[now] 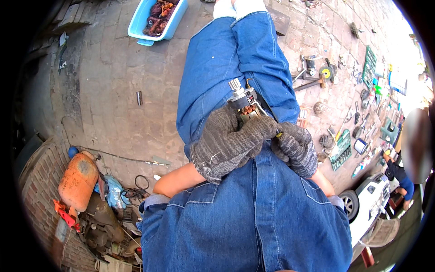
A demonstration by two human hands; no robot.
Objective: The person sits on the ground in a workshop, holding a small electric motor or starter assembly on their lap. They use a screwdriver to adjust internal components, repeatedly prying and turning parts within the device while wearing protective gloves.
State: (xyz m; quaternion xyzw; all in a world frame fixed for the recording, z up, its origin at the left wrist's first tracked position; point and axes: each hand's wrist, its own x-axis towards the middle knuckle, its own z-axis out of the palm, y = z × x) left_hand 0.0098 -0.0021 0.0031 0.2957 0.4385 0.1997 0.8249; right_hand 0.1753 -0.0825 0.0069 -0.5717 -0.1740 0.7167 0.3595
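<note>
In front of my lap I hold a small electric motor with a toothed metal shaft and copper windings. My left hand, in a grey knitted glove, is closed around its lower part. Close beside it, my gloved right hand is closed with fingertips against the left hand's fingers. A small yellow and black tip shows at the right fingers; the rest of that item is hidden. A light-coloured wire or thin rod stands out from the motor's side.
A blue plastic basin of copper windings stands ahead on the brick floor. Left are a metal cylinder and an orange tank. Right lie a hammer, an angle grinder and green tool cases. A person is beside a white car.
</note>
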